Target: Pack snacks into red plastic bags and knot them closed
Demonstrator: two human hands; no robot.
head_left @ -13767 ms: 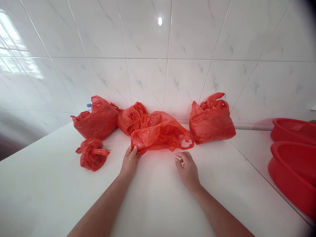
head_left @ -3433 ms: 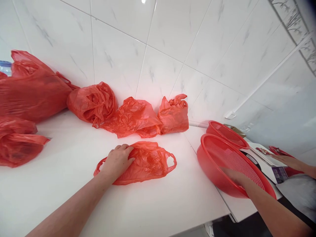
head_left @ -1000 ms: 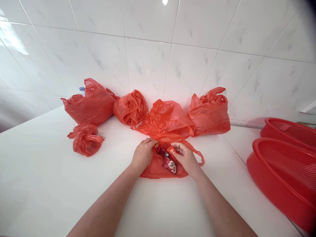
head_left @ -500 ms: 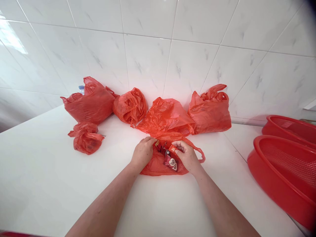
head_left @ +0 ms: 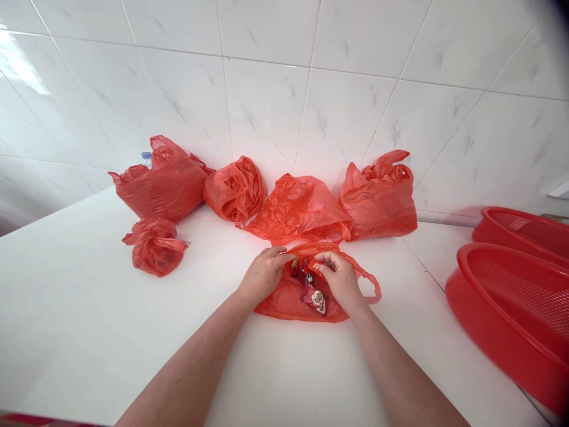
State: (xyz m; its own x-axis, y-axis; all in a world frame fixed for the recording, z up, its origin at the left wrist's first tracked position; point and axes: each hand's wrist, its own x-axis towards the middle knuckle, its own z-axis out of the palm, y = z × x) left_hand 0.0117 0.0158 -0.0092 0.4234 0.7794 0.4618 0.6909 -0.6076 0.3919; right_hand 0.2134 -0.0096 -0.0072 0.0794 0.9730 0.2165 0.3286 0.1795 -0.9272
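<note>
A thin red plastic bag [head_left: 284, 302] lies spread on the white table with its mouth open. Its loop handle sticks out to the right. My left hand [head_left: 263, 276] is at the bag's left rim, thumb and forefinger closed on the plastic. Between the fingertips of my right hand [head_left: 340, 279] is a small orange-red packet [head_left: 316, 265] with pale lettering, just over the bag's opening. Below it, a dark red snack packet [head_left: 316, 300] with a cream heart-shaped label lies in the bag. Other small wrapped pieces beside it are partly hidden.
A crumpled red bag [head_left: 297, 207] lies right behind. Other bunched red bags stand along the tiled wall: a large one [head_left: 162, 184], a round one [head_left: 235, 190] and one at right [head_left: 377, 204]. A small knotted bag [head_left: 157, 249] sits left. Red plastic baskets [head_left: 498, 332] stand right.
The open bag and its packets have shifted slightly to the right and toward me. Both hands have moved a little right with it, the right one keeping the orange-red packet.
</note>
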